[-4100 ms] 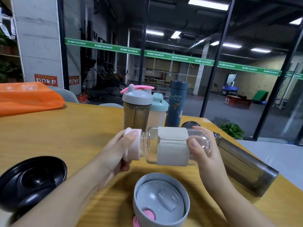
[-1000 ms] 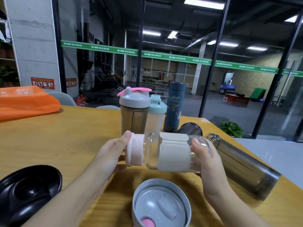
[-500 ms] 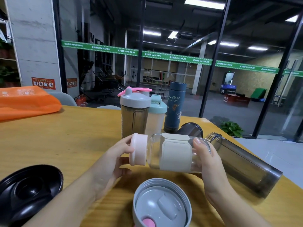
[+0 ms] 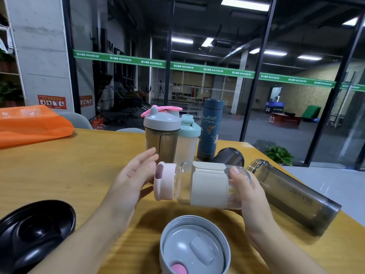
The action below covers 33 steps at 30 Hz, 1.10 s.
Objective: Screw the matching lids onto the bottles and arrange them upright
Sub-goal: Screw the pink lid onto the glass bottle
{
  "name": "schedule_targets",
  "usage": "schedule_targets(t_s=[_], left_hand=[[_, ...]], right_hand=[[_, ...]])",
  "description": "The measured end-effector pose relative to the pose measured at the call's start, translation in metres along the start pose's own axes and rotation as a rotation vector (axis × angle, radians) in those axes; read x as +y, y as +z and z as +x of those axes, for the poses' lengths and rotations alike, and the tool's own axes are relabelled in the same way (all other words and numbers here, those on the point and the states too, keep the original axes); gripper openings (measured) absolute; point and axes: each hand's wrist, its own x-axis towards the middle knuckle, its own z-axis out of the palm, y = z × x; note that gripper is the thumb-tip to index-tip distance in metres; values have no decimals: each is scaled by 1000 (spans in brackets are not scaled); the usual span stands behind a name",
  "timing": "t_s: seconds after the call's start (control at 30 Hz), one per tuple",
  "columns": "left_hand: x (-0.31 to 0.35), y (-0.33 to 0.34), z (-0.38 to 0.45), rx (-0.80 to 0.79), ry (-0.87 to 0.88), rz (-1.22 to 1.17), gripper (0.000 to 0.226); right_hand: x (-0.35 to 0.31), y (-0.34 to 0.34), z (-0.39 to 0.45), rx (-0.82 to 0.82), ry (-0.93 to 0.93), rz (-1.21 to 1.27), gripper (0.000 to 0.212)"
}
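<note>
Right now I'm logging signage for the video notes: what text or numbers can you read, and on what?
"MAXIMUM", repeated: green band on the glass wall.
"03": red box on the gym floor.
"04": blue box behind it.
Too small or blurred: red notices on the pillar, orange bag print, dark bottle lettering.

Left hand open beside the pink lid, fingers straight, palm facing it, thumb tip near the lid's lower rim; right hand wrapped round the base of the clear bottle, holding it sideways, both forearms extended forward.
</note>
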Motion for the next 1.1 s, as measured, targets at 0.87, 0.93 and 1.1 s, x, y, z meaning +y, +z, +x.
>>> schedule_targets(t_s=[0.87,0.93,1.1], left_hand=[[-2,1,-3,-126,0,-37,39],[-2,0,-3,-117,59,-58,35],[-1,0,0,-68,104,-82,39]], right_hand=[[5,-3,3,-23,-20,-14,76],[5,-4,3,-32,-23,-16,77],[8,-4,4,-11,-26,-30,74]])
